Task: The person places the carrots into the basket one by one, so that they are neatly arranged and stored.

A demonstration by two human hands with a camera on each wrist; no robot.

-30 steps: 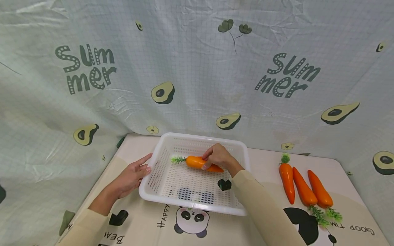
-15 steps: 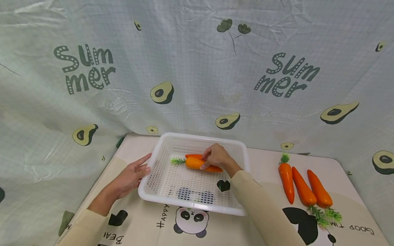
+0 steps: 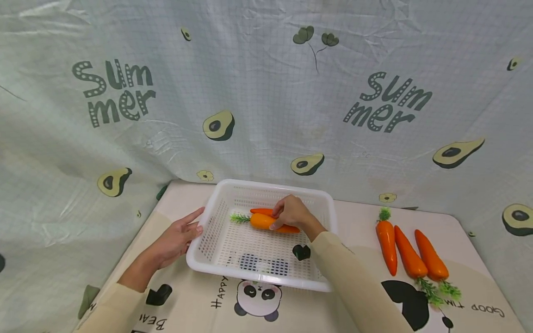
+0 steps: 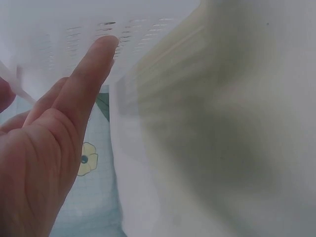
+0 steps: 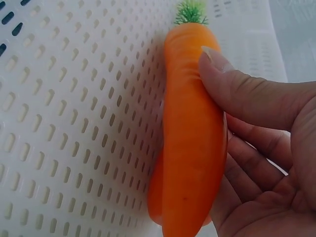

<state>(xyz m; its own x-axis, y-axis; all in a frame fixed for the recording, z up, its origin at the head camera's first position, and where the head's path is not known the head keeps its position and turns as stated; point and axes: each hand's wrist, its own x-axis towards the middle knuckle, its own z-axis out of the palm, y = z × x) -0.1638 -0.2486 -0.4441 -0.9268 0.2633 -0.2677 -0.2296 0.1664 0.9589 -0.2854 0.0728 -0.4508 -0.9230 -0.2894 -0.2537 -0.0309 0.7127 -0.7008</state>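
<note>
My right hand (image 3: 294, 214) pinches an orange carrot (image 3: 260, 221) with a green leafy top, inside the white plastic basket (image 3: 260, 279). In the right wrist view, the thumb (image 5: 247, 91) lies on the carrot (image 5: 193, 128) and the other fingers are behind it. A second carrot (image 3: 262, 211) lies behind the held one, partly hidden by it and the hand. My left hand (image 3: 176, 241) holds the basket's left side, thumb at the rim. From the left wrist view, its fingers lie against the outside of the perforated basket wall (image 4: 59, 37).
Three more carrots, a left one (image 3: 387, 247), a middle one (image 3: 410, 254) and a right one (image 3: 431, 256), lie on the printed tablecloth (image 3: 354, 226) to the right of the basket. A patterned curtain (image 3: 266, 92) hangs behind the table.
Part of the second carrot has come into sight behind the held one since a second ago. Both hands and the basket have stayed nearly in place.
</note>
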